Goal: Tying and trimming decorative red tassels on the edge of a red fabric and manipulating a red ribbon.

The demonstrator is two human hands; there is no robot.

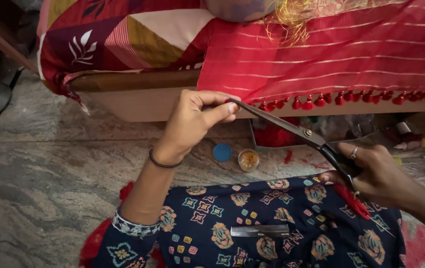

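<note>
Here, right hand grips scissors — raised.

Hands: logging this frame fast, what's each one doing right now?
Left hand: pinched shut on something small at the scissors' tip.
Right hand: closed on the scissors' handles.

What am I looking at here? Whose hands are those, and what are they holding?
The picture comes from a small camera worn on a person's head, so you look down at that person's own two hands. The right hand holds black scissors by the handles. The left hand pinches something tiny right at the scissor tips; it is too small to tell what. A red cloth with little red tassels hangs off the bed in front. A black comb lies on the person's dark flowered lap. On the stone floor sit a blue lid and a small open jar.
</note>
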